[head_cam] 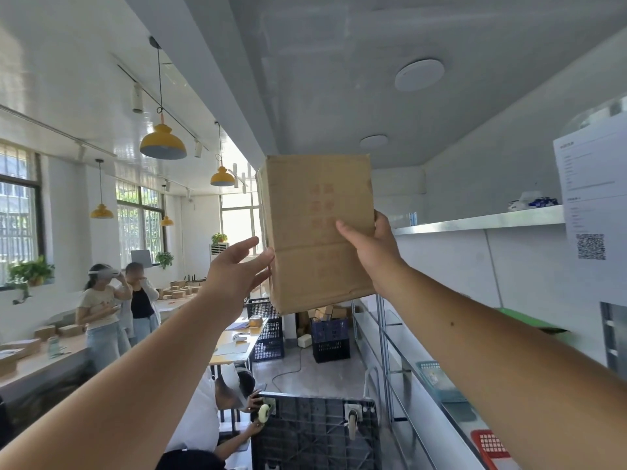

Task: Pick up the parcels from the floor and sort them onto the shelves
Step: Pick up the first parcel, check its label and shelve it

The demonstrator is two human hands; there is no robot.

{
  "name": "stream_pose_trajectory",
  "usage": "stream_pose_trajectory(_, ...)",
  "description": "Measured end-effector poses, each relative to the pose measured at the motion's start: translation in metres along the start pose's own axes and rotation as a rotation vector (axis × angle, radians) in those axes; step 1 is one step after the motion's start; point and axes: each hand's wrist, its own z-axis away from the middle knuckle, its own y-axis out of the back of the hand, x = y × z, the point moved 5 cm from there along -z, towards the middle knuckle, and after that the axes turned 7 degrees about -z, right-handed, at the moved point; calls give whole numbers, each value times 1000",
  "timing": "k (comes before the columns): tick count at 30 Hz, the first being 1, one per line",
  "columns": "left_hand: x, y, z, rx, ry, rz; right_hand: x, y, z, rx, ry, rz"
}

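I have the cardboard box up high in front of the camera, lifted in the air with the ceiling behind its top half. It stands roughly upright, its broad face with faded red printing turned toward me.

My right grip holds the box at its right edge: the thumb lies across the near face and the fingers wrap round behind, out of view. My left grip is spread wide, fingers straight, with the fingertips against the lower left edge of the box and nothing clasped.

The box sits just left of the upper metal shelf, at about the same height, in line with its far end. That shelf carries a few small blue and white packets. On the lower shelf to the right stand a teal basket and a red basket. A printed sheet with a QR code hangs at the right edge.

Below the box, a black trolley shows its underside and caster wheels, with a person in white crouched beside it. Dark crates stand further back. Two people stand by the long surface on the left, which holds small cartons.
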Motion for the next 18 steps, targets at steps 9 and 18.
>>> stream_pose_trajectory(9,-8,-22,6,-209,120,24,3,3,3,-10,72,35)
stream_pose_trajectory(18,-17,-16,5,6,134,28,5,0,4,113,195,484)
